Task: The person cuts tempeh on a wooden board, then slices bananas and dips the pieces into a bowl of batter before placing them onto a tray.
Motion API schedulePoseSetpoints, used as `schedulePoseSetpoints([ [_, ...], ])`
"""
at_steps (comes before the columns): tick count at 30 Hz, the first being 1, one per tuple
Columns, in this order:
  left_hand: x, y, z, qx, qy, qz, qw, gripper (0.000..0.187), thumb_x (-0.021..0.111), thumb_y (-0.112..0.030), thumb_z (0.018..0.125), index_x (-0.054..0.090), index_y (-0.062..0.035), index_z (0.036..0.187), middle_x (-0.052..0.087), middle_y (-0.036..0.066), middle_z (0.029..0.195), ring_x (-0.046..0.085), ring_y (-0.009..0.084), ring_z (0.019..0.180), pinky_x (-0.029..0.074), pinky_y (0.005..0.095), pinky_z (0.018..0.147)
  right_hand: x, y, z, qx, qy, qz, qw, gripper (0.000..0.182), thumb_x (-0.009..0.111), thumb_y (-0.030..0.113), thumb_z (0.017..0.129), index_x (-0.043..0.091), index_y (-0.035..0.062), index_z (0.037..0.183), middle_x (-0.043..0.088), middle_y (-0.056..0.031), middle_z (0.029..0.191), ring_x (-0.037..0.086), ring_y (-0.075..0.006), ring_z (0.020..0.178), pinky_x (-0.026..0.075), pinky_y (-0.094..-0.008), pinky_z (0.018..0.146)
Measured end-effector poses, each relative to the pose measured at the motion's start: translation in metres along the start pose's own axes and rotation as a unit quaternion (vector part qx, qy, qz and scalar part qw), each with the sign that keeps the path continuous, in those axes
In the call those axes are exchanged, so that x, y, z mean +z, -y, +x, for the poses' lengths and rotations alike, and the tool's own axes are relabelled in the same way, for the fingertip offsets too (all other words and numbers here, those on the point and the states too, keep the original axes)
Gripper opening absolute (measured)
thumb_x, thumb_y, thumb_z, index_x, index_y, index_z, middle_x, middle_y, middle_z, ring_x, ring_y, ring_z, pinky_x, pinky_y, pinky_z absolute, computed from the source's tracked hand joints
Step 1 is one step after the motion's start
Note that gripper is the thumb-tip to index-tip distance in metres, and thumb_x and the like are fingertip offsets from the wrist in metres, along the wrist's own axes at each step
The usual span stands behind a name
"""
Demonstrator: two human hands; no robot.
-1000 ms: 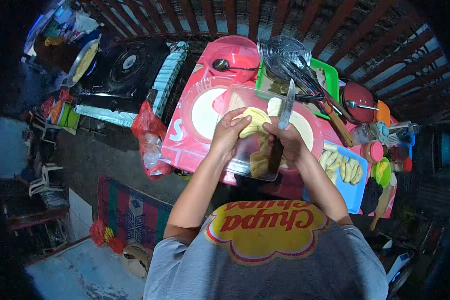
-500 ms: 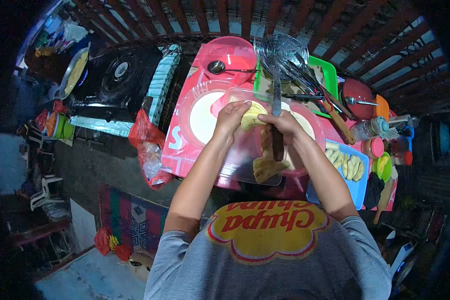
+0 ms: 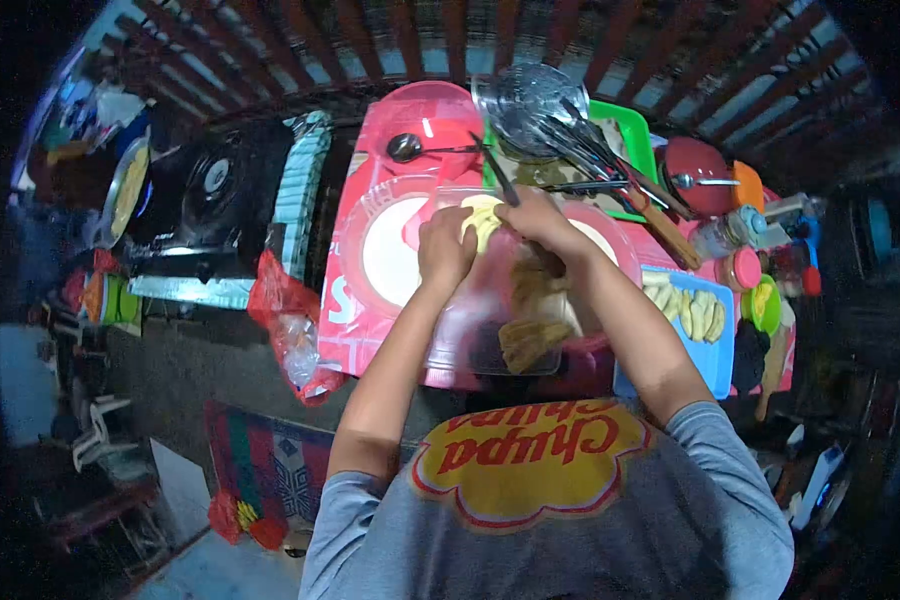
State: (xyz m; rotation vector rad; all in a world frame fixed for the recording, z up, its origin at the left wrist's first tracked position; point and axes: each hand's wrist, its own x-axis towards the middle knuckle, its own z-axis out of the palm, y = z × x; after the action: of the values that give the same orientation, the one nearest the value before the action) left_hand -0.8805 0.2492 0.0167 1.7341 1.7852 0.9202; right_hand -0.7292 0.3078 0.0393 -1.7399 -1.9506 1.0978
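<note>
My left hand (image 3: 447, 248) has its fingers closed on the edge of a pale yellow banana (image 3: 482, 218), cut into a fan of slices. My right hand (image 3: 538, 222) grips a knife (image 3: 497, 172), its blade pointing up and away, while its fingertips touch the banana's right side. Both hands are over a clear plastic container (image 3: 460, 350) where banana peels (image 3: 532, 345) lie. A bowl of white batter (image 3: 392, 252) stands left of my hands. Another bowl with white contents (image 3: 598, 242) is partly hidden by my right forearm.
At right, a blue tray (image 3: 715, 368) holds several peeled bananas (image 3: 703, 315). Beyond my hands are a pink basin (image 3: 425, 105) with a ladle (image 3: 406, 148) and a green tray (image 3: 638, 140) under utensils. Jars (image 3: 738, 268) stand far right; a stove (image 3: 210, 215) with a pan (image 3: 128, 190) is left.
The banana has moved slightly away from me and lower in my hands, its fan turned more downward. The knife blade has tilted to the left. The whole view has shifted a little.
</note>
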Motion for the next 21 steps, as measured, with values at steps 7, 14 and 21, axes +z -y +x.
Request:
schedulePoseSetpoints([
  [7, 0.012, -0.010, -0.015, 0.145, -0.033, 0.129, 0.981, 0.034, 0.055, -0.012, 0.067, 0.055, -0.0014, 0.099, 0.054, 0.018, 0.099, 0.046, 0.0317, 0.097, 0.032, 0.0370, 0.088, -0.025, -0.047, -0.106, -0.074, -0.073, 0.075, 0.992, 0.018, 0.048, 0.016, 0.075, 0.052, 0.0020, 0.085, 0.051, -0.0162, 0.057, 0.053, -0.0302, 0.055, 0.042, -0.0386, 0.055],
  [14, 0.035, -0.106, -0.034, 0.058, 0.025, -0.224, 0.973, 0.027, 0.050, -0.007, 0.077, 0.049, -0.0029, 0.104, 0.046, 0.012, 0.107, 0.048, 0.0196, 0.094, 0.040, 0.0278, 0.078, -0.080, -0.191, -0.241, 0.170, -0.211, 0.040, 0.962, 0.026, 0.051, 0.022, 0.075, 0.051, 0.0040, 0.093, 0.057, -0.0185, 0.077, 0.056, -0.0343, 0.070, 0.043, -0.0388, 0.060],
  [21, 0.138, -0.174, -0.092, 0.162, 0.196, -0.247, 0.935, 0.017, 0.054, -0.006, 0.075, 0.056, -0.0071, 0.091, 0.055, 0.011, 0.094, 0.052, 0.0206, 0.080, 0.040, 0.0259, 0.067, -0.114, -0.262, -0.262, 0.280, -0.283, 0.009, 0.917, 0.044, 0.060, 0.032, 0.070, 0.045, -0.0016, 0.093, 0.056, -0.0226, 0.081, 0.056, -0.0345, 0.076, 0.043, -0.0396, 0.064],
])
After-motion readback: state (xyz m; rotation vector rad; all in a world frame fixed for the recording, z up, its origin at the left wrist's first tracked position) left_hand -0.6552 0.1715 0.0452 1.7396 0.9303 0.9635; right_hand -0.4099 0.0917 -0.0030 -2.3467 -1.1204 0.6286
